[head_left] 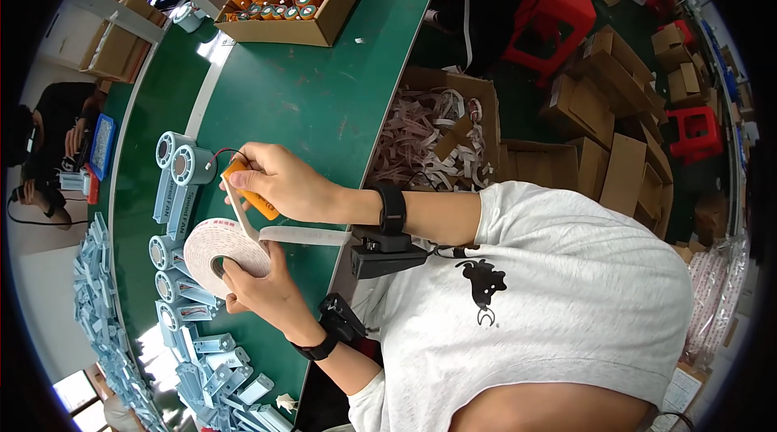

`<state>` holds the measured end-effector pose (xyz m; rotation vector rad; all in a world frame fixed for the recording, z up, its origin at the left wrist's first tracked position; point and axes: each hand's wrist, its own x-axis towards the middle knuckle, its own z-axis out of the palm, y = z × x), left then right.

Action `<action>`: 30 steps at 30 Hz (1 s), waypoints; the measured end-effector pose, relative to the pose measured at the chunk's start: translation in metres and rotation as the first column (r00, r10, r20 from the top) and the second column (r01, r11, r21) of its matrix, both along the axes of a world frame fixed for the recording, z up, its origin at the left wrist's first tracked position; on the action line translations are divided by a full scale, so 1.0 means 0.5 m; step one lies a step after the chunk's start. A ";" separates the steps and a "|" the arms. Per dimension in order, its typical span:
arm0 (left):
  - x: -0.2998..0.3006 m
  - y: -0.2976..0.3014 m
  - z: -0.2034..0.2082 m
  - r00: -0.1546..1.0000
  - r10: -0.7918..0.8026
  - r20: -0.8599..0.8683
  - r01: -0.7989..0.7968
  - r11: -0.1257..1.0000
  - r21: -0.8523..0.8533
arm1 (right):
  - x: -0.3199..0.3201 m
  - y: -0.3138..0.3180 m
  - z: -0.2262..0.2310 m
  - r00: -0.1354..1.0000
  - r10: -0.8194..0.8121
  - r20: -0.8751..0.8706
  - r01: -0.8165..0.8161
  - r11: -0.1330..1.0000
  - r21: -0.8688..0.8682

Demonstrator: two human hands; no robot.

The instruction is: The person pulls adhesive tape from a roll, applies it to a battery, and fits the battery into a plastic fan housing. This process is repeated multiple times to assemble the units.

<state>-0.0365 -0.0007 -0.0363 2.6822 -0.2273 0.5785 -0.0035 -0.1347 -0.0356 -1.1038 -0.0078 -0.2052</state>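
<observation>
My right hand (275, 177), the upper one, is closed around an orange-wrapped battery pack (261, 204). Thin red and black wires curl from the pack's end. A narrow white tape strip (237, 204) runs from the pack, under my thumb, down to a large roll of white tape (212, 247). My left hand (263, 286), the lower one, grips that roll at its core and rim. Another loose white strip (303, 235) trails from the roll toward my body. Close beside the roll lie light blue handheld fan housings (193, 166) with round heads.
A cardboard box (324, 27) of orange battery packs stands at the green table's far end. Blue plastic housings (214, 375) lie piled at lower left. Past the table edge sits a carton (477, 100) of discarded strips. A co-worker (61, 132) is at left; red stools (554, 19) stand beyond.
</observation>
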 end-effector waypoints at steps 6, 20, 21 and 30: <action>-0.002 0.011 -0.006 0.995 -0.089 0.038 0.084 0.990 0.115 | 0.041 0.055 -0.012 0.997 -0.023 -0.070 0.041 0.965 0.257; -0.081 0.172 0.011 0.943 0.037 -0.330 0.005 0.992 0.125 | 0.300 0.210 -0.086 0.853 0.489 0.184 -0.025 0.389 -0.921; -0.078 0.184 0.017 0.944 0.038 -0.328 0.001 0.993 0.118 | 0.302 0.175 -0.077 0.757 0.653 -0.019 -0.230 0.240 -0.943; 0.145 0.071 0.149 0.881 -0.469 -0.058 0.449 0.793 0.412 | 0.085 -0.109 0.115 0.414 0.855 -0.313 -0.650 0.037 -0.759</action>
